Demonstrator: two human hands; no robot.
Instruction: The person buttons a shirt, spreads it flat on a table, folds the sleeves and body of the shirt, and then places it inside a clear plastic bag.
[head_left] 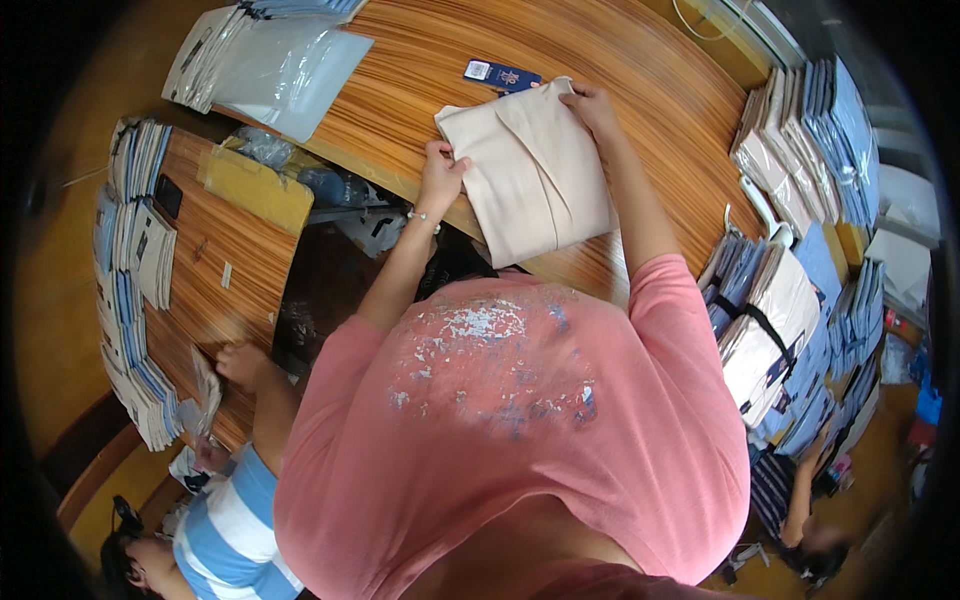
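Observation:
A folded cream garment point(540, 180) lies at the table's near edge, partly hanging over toward my body. A loose flap runs slantwise across its top. My left hand point(441, 180) pinches its left edge, thumb on top. My right hand point(596, 113) grips the far right corner, with some fingers hidden. Just beyond the garment, a dark blue hang tag point(515, 80) with a white label lies flat on the wood-grain table point(420, 60).
Bagged garments point(290, 65) are stacked at the far left, and more garment piles point(800, 150) stand at the right. On the left table point(215, 250) are a black phone point(168, 196) and folded garments. A co-worker in blue and white point(230, 520) sits at lower left; another person point(795, 500) is lower right.

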